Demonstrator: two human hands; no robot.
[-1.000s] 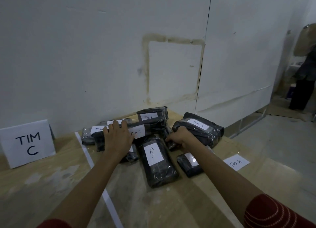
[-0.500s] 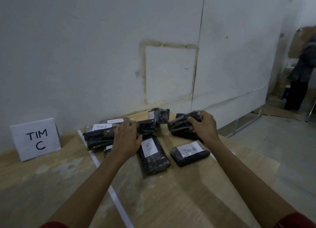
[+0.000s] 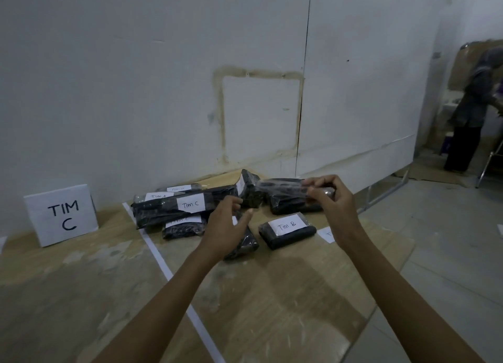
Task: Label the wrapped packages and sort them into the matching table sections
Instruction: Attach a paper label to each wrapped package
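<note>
Several black wrapped packages lie piled on the wooden table (image 3: pixel 272 294) near the wall. My right hand (image 3: pixel 330 199) grips the end of one black package (image 3: pixel 283 192), lifted slightly above the pile. My left hand (image 3: pixel 227 226) hovers open just above the table, fingers spread, over a package lying beneath it (image 3: pixel 246 247). A long package labelled "Tim C" (image 3: pixel 174 207) lies at the pile's left. A small package labelled "Tim B" (image 3: pixel 287 230) lies flat in front of my right hand. The standing "TIM C" sign (image 3: pixel 61 214) marks the left section.
A white tape line (image 3: pixel 160 259) divides the table into sections. A loose paper label (image 3: pixel 326 234) lies near the table's right edge. The wall stands directly behind the pile. Another person (image 3: pixel 471 112) stands at the far right, beyond the table.
My left hand has come off the long package and now hovers open. My right hand has turned and raised the package it holds.
</note>
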